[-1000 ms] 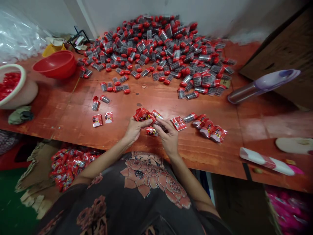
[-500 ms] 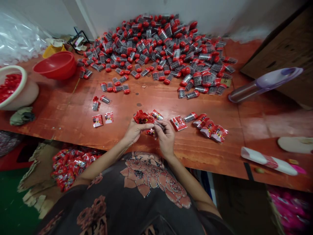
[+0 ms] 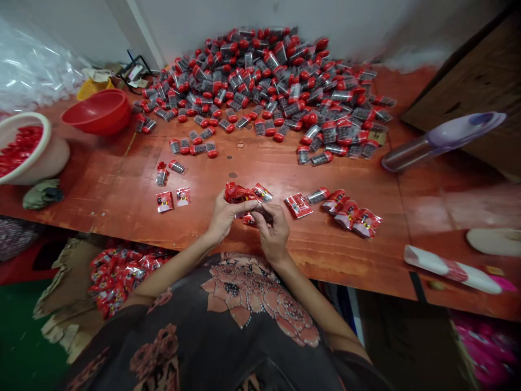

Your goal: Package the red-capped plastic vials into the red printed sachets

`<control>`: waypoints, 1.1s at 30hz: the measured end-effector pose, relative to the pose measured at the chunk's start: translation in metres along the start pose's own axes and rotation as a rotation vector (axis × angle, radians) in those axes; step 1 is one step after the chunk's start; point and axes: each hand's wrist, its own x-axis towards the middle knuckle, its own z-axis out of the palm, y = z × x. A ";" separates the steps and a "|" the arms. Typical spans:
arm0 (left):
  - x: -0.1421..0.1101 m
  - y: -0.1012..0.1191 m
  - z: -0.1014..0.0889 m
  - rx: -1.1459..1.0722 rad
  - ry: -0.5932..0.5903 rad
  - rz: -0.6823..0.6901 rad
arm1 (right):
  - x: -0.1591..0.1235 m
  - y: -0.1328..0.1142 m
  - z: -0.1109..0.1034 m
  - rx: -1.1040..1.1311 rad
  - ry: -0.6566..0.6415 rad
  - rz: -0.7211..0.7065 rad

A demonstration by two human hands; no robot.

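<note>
Red packet: held just above the table [image 3: 264, 165] at the centre of the frame, its crumpled red film [image 3: 236, 192] above the left thumb; it is not yet laid with the others.
Filled packets: three plump ones [image 3: 350, 212] lie in an overlapping row right of centre, which I judge to be finished.
Unwrapped bottles: the big heap of small red-capped bottles [image 3: 260, 81] fills the upper middle, so by far the larger share seems left.
Left hand [image 3: 221, 220]: curled, thumb over fingers, with hold of the red packet, which sits at its fingertips.
Right hand [image 3: 277, 231]: fingers bent towards the thumb, beside the right end of the packet; something dark shows there, but I cannot tell whether it is gripped.
Behind and below the fingers: one red-and-clear packet [image 3: 261, 192] lies just beyond the hands, another [image 3: 249, 219] shows partly between them.
Right of the hands: a flat red packet [image 3: 298, 205], then a loose bottle [image 3: 318, 196] next to the plump row.
Left of the hands: two flat packets [image 3: 173, 199] side by side, apart from the hands, with a few loose bottles [image 3: 177, 166] above them.
Lower left: a pile of red packets [image 3: 118, 279] below the table edge.
Upper left: a red bowl [image 3: 95, 113] and a white bucket [image 3: 57, 155] of red pieces.
</note>
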 end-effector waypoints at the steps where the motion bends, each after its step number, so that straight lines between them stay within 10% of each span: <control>1: 0.000 0.001 0.000 0.004 0.001 0.007 | 0.000 -0.001 0.000 0.019 -0.010 0.049; 6: -0.005 0.001 0.005 -0.061 -0.053 -0.056 | 0.004 -0.008 0.000 0.241 -0.081 0.316; 19: 0.015 0.005 -0.017 -0.064 0.189 0.115 | 0.007 -0.008 -0.010 0.095 -0.173 0.197; 28: 0.000 -0.011 -0.006 -0.121 0.071 -0.016 | 0.006 -0.006 -0.003 0.206 -0.127 0.306; 33: 0.000 -0.005 -0.006 -0.090 0.190 0.057 | 0.008 -0.006 -0.008 0.255 -0.213 0.356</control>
